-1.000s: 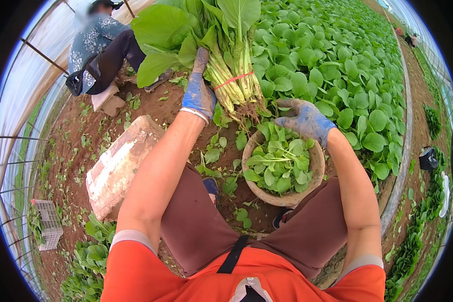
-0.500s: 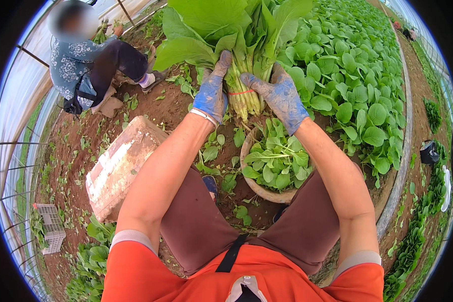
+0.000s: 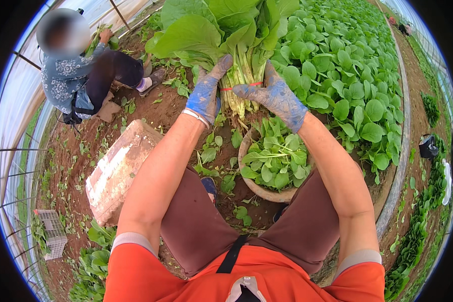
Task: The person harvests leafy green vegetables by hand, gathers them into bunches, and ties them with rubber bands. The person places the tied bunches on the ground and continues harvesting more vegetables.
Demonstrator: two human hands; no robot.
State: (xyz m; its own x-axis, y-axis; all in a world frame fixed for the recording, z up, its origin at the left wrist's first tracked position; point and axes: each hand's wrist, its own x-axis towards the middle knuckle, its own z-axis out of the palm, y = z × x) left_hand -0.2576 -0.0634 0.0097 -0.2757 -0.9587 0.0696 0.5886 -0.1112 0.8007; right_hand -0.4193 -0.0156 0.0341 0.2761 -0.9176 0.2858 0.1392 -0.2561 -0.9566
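Upright between both hands, the bunch of leafy greens (image 3: pixel 239 60) stands with its long axis running nearly vertical in the view: the pale stalks and root ends point down toward the person's lap, and the broad green leaves fan out at the top, spreading left and right past the hands. A thin red band (image 3: pixel 239 86) circles the stalks just where the hands meet them.

The left hand (image 3: pixel 207 90), in a soiled blue glove, is wrapped around the left side of the stalks, fingers reaching up along them. The right hand (image 3: pixel 276 94), gloved the same, presses against the right side of the stalks at the band, fingers curled onto the bundle. So both hands are grasping the bunch, which is held above the soil, just over the far rim of a round basin.

That basin (image 3: pixel 256 187), shallow and tan, sits on the ground between the person's knees and is filled with loose green leaves (image 3: pixel 274 158), small trimmed ones lying flat in a heap. To the left, near the left knee, a pinkish rectangular block (image 3: pixel 117 171) lies tilted on the bare earth. Farther left, at the edge, a white plastic crate (image 3: pixel 52 231) rests on the soil with some greens beside it.

A bed of growing greens (image 3: pixel 347 70) fills the right side. Another person (image 3: pixel 78 75) crouches at upper left, well apart.
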